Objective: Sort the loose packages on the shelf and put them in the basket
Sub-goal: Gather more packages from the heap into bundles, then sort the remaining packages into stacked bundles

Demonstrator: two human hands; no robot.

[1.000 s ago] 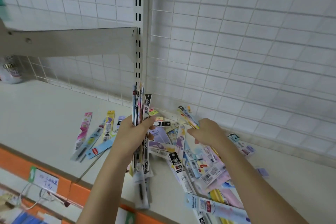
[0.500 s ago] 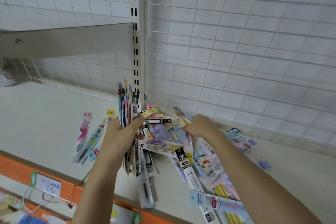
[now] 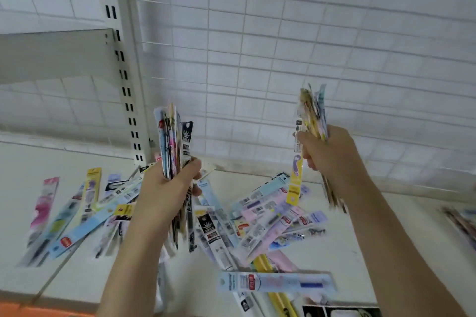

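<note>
Two bundles of long, narrow packages are shown held upright above a white shelf (image 3: 386, 239). The left hand (image 3: 164, 188) is curled round the left bundle (image 3: 175, 141), with the thumb pressed across its front; the bundle is gripped near its middle, so that its upper ends stand clear above the fist and its lower ends hang below the palm, in front of the forearm. The right hand (image 3: 327, 154) is raised higher and is closed round the right bundle (image 3: 313, 116), which is likewise held about mid-length; a yellow package (image 3: 295, 183) of this bundle hangs down on the thumb side, and further ends project below the wrist. The two bundles are held well apart. Between and beneath the hands, the pile (image 3: 260, 213) of loose packages is seen spread flat on the shelf, overlapping at many angles, with a smaller scatter (image 3: 77, 213) lying to the left of the left forearm. One pale blue package (image 3: 275, 282) lies crosswise at the near edge of the pile. A slotted upright (image 3: 121, 64) and a wire grid (image 3: 309, 46) are seen behind the shelf, and an orange strip (image 3: 46, 313) along its front edge.
</note>
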